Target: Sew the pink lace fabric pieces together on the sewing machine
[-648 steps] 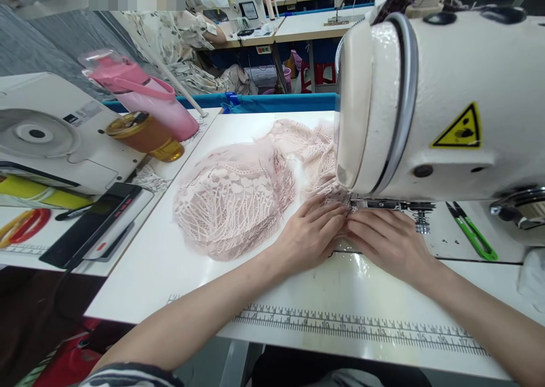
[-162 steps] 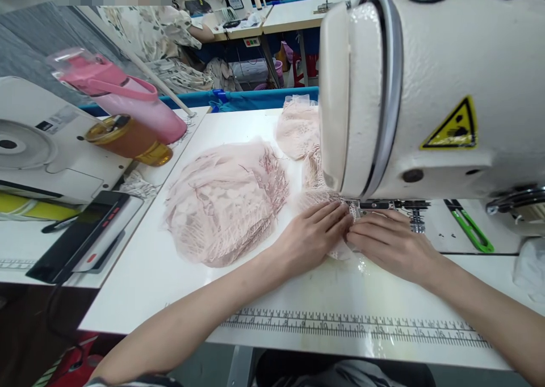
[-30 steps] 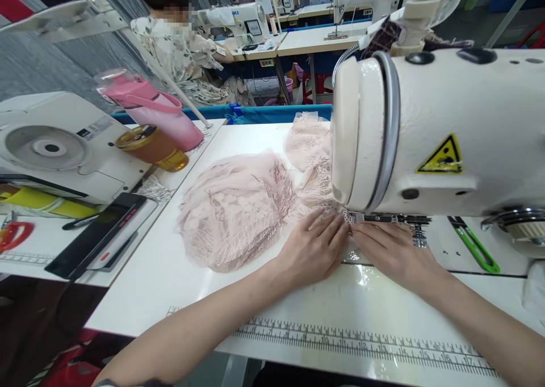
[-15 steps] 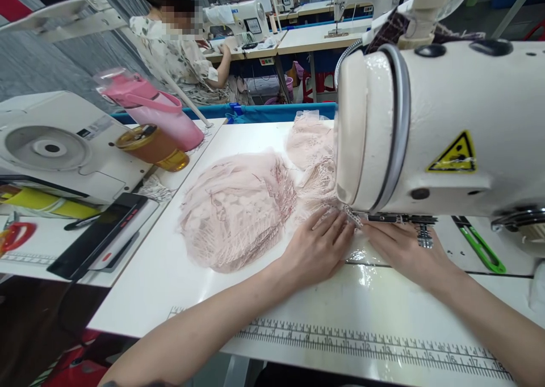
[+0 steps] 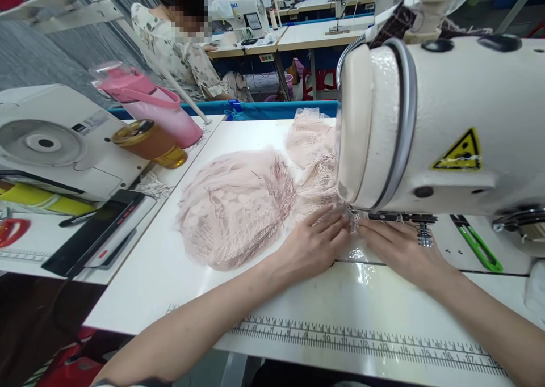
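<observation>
Pale pink lace fabric (image 5: 234, 211) lies bunched on the white sewing table and runs toward the sewing machine (image 5: 460, 120). My left hand (image 5: 317, 239) is left of the presser area, its bent fingers closed on the edge of the lace. Below the machine head, my right hand (image 5: 395, 245) lies low on the bed with fingers stretched toward the needle area. Its fingertips come close to the lace edge, and the metal parts (image 5: 400, 218) cover some of the fingers. The needle's contact with the fabric is hidden.
Green-handled snips (image 5: 479, 245) lie right of my right hand. A printed ruler (image 5: 361, 344) follows the front edge. On the left stand an amber cup (image 5: 149, 143), a pink bottle (image 5: 149, 103) and another white machine (image 5: 51, 137). A person (image 5: 174, 52) sits beyond the table.
My left hand has shifted slightly left, its fingers drawn closer together. My right fingertips have slid a little left. The view has turned slightly, and the person beyond has lowered an arm.
</observation>
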The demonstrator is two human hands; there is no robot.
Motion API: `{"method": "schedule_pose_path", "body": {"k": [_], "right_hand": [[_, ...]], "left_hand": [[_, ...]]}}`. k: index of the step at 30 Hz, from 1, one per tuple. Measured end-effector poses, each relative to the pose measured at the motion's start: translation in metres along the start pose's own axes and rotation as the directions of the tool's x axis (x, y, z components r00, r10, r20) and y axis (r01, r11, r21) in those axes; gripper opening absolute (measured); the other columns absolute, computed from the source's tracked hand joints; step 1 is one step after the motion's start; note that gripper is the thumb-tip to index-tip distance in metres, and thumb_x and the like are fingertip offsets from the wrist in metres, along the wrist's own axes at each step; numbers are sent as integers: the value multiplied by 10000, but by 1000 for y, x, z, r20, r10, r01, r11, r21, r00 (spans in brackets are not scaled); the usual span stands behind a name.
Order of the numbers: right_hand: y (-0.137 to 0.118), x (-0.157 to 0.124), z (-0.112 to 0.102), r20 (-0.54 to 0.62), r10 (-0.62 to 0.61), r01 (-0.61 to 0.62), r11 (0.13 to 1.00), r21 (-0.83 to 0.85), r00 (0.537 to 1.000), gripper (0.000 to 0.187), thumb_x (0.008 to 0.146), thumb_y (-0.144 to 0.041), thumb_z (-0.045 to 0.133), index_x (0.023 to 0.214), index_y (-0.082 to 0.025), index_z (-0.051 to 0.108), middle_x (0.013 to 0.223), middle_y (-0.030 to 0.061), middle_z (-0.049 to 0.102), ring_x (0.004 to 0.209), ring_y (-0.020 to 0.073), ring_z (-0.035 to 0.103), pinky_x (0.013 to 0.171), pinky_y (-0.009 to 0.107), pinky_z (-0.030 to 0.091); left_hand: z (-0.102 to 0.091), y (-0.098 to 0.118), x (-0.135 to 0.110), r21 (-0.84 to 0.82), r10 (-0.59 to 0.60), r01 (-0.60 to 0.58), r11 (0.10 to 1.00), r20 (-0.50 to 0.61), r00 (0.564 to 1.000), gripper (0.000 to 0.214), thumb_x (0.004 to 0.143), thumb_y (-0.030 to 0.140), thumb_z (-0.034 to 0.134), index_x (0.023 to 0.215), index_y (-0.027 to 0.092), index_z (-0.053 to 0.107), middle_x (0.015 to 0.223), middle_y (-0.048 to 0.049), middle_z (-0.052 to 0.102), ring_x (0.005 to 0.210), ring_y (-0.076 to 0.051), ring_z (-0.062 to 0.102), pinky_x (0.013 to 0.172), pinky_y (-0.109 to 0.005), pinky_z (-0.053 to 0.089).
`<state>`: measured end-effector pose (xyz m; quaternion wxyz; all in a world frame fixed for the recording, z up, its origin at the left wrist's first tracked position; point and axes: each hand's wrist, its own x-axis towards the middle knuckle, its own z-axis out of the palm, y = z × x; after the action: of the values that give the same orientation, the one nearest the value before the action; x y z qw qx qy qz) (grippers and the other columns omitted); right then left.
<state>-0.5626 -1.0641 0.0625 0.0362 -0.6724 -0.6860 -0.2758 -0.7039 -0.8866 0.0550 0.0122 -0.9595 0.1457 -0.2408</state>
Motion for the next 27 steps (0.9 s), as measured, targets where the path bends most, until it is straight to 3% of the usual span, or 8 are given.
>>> {"method": "schedule_pose_path", "body": {"k": [5,10,15,18,21,27], "right_hand": [[-3,-7,5,57,5,-11,995,96,998,366,820,-6,503,1129,-175,604,1195,22,659,971,154,574,799,323,441],[-3,-6,11,59,2,-12,985,174,998,352,845,-47,501,1153,-190,591,1219,38,640,991,153,571,793,306,424],[-7,3,14,8,121,-119,953,280,993,158,884,-144,497,983,-208,602,956,6,693,829,115,602,752,254,418],[-10,6,9,1,150,-140,928,346,989,96,892,-164,485,891,-201,573,816,-6,671,748,116,596,721,261,424],[-13,7,1,-27,88,-70,912,403,996,122,873,-127,481,908,-195,577,798,-3,658,829,141,603,806,306,449],[-13,7,-10,-107,-19,60,914,401,994,83,829,-126,606,842,-208,618,778,-31,645,848,131,600,980,371,453]], "left_hand": [[-6,-4,2,-39,-40,41,998,30,999,192,904,159,450,984,123,621,1126,-78,694,1143,-191,607,1126,-380,335],[-6,-4,4,-34,-81,82,996,29,996,222,887,147,436,1010,116,618,1146,-90,684,1169,-199,585,1123,-392,323],[-9,-1,2,-11,-98,98,995,-19,995,203,888,162,432,984,155,611,1102,-63,693,1073,-197,617,1048,-416,359],[-11,-3,-1,3,-45,45,999,-111,993,114,880,182,490,862,182,603,851,3,699,794,-150,631,885,-362,420],[-12,-5,-3,50,74,-66,997,-194,978,189,877,194,542,688,200,548,614,58,587,582,-106,504,750,-320,402],[-15,-4,-2,97,154,-135,986,-228,961,277,895,147,521,624,204,525,575,61,514,572,-106,422,738,-314,362]]}}
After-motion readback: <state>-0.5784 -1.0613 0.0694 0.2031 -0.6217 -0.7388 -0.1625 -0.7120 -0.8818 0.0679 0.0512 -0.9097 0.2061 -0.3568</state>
